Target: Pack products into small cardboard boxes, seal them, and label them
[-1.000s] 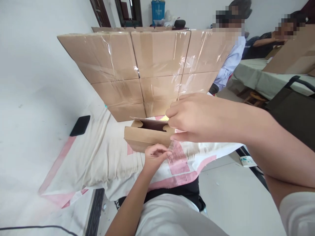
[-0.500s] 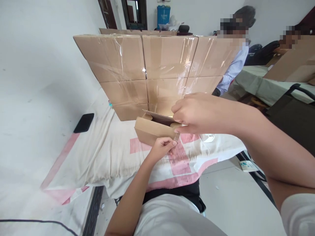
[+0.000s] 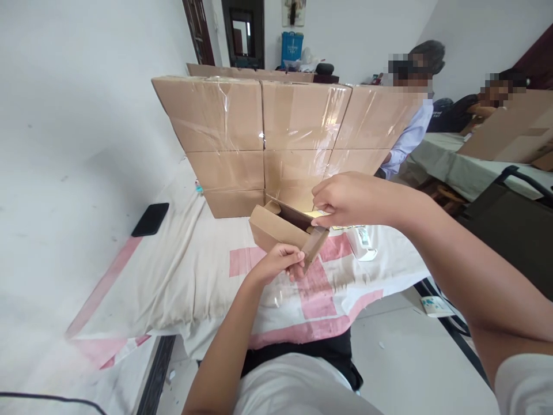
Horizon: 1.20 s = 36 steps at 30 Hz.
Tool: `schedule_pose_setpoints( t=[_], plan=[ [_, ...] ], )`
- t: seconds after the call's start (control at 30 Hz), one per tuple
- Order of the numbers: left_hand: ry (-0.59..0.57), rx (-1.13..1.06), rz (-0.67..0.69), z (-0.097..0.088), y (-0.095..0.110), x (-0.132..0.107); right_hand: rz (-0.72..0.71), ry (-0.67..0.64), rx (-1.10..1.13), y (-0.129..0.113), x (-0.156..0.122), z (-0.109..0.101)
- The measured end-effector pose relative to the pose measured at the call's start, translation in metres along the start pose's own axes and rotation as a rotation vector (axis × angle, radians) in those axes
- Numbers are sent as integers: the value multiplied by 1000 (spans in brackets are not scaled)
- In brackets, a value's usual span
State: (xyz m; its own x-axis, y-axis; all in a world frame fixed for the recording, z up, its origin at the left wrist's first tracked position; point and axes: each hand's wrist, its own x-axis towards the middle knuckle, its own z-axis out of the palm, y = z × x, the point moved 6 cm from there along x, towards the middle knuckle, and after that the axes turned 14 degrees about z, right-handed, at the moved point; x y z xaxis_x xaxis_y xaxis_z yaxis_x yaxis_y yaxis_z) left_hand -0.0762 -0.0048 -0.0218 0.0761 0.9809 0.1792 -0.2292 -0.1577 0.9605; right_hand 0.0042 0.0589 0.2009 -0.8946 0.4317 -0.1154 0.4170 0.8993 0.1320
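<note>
A small brown cardboard box [image 3: 274,229] is tilted above the cloth-covered table, its top open and the dark inside showing. My left hand [image 3: 283,262] grips the box low at its near right corner, thumb on the outside and fingers partly hidden. My right hand [image 3: 334,199] is closed at the upper right edge of the box, with the thumb against the rim and the other fingers curled. A shiny strip, which looks like clear tape, lies along the right end panel between the hands. To the right sits a small white plastic dispenser [image 3: 362,245].
Large cartons wrapped in clear film [image 3: 233,170] are stacked behind the box. A black phone [image 3: 150,219] lies at the left of the cloth [image 3: 181,276]. A yellow item shows partly behind my right hand. Two people are beyond, at the right, near a dark chair [image 3: 510,213].
The small box has turned, bringing its right end panel into view, and shifted slightly right with both hands. The white dispenser is less covered. The whole view has tipped up a little.
</note>
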Motion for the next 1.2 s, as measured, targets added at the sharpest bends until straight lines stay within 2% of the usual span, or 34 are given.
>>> schedule_pose_setpoints(
  t=[0.27, 0.33, 0.43, 0.5, 0.7, 0.9, 1.03, 1.2],
  plan=[
    [147, 208, 113, -26, 39, -37, -50, 65, 93, 6, 10, 0],
    [116, 246, 84, -28, 44, -43, -72, 74, 137, 9, 18, 5],
    [-41, 219, -29, -25, 39, -47, -90, 36, 186, 11, 29, 17],
    [-94, 190, -85, -25, 34, -49, -95, 12, 218, 11, 34, 25],
    [-31, 144, -133, -34, 25, -53, -157, 49, 314, 11, 43, 27],
    [21, 163, -80, -41, 26, -57, -173, 87, 405, 23, 59, 29],
    [37, 172, -25, -50, 24, -61, -145, 59, 553, 41, 72, 45],
    [111, 171, -27, -65, 33, -77, -59, -87, 846, 61, 85, 74]
  ],
)
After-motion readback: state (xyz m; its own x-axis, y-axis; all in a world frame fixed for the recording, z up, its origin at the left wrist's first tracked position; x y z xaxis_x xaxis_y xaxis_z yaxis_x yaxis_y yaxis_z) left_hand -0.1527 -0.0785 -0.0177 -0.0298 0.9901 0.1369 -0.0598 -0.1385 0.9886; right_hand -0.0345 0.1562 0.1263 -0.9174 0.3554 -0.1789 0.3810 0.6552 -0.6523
